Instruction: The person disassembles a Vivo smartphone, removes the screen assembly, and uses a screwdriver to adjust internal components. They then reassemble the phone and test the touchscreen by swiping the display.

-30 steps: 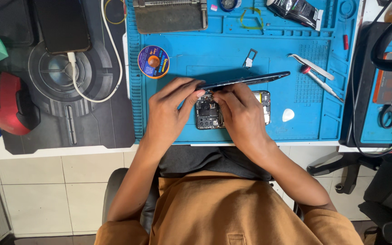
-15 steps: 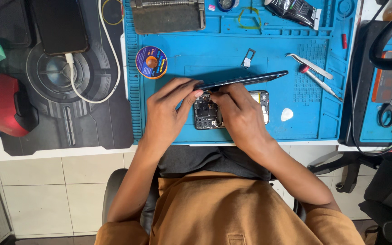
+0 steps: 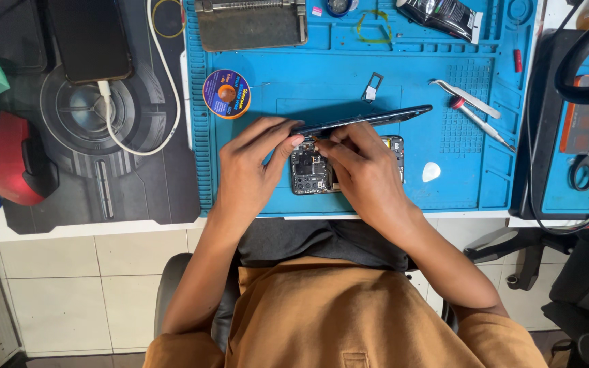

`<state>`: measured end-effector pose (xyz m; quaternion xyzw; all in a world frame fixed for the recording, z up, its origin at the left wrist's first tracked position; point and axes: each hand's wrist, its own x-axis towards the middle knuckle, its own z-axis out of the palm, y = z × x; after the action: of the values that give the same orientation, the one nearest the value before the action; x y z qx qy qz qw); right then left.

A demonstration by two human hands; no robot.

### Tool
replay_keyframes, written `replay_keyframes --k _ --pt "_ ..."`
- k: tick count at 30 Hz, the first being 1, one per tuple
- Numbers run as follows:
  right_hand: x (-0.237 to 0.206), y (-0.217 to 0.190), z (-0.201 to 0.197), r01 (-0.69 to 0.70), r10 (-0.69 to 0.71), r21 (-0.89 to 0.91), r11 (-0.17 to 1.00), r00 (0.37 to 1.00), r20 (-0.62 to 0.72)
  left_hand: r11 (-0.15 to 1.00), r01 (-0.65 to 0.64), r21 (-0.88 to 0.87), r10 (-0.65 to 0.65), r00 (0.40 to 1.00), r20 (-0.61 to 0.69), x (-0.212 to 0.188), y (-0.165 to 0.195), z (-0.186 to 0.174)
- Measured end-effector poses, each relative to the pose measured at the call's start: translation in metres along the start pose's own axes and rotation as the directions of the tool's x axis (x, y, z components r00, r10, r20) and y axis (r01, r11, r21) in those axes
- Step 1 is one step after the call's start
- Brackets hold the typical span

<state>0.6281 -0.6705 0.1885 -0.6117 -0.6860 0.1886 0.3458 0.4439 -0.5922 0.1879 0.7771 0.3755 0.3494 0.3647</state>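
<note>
An opened phone body (image 3: 311,167) with bare circuitry lies on the blue work mat (image 3: 369,75). A dark back panel (image 3: 369,118) stands tilted up on edge above it. My left hand (image 3: 250,167) pinches the panel's left end with thumb and fingers. My right hand (image 3: 359,167) rests over the phone's middle, fingertips at the panel's lower edge near the left hand. Whether the right fingers grip anything small is hidden.
Tweezers (image 3: 468,99) and a red-tipped tool (image 3: 478,121) lie right of the phone, a white pick (image 3: 431,172) beside them. A solder wire spool (image 3: 226,93), a small SIM tray (image 3: 373,85), a charging phone (image 3: 90,37) and a red mouse (image 3: 5,160) sit to the left.
</note>
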Motion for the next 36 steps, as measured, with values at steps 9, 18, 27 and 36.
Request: replay_keyframes --k 9,18,27,36 --pt "-0.005 0.003 -0.003 0.034 -0.034 -0.006 0.999 0.999 -0.023 1.0 -0.002 0.006 0.002 1.0 0.002 0.001 -0.001 0.0" --pt "-0.011 0.002 0.001 0.032 -0.034 -0.08 0.996 0.999 -0.022 1.0 -0.008 0.009 0.008 1.0 -0.001 0.001 -0.001 -0.001" --pt "-0.01 0.0 -0.002 0.062 -0.062 -0.114 0.992 0.998 0.005 1.0 -0.003 0.004 0.003 1.0 0.001 0.0 -0.002 -0.001" --pt "-0.011 -0.005 -0.002 0.068 -0.068 -0.133 0.989 0.998 0.011 1.0 0.002 0.005 -0.002 1.0 -0.001 0.0 -0.001 -0.001"
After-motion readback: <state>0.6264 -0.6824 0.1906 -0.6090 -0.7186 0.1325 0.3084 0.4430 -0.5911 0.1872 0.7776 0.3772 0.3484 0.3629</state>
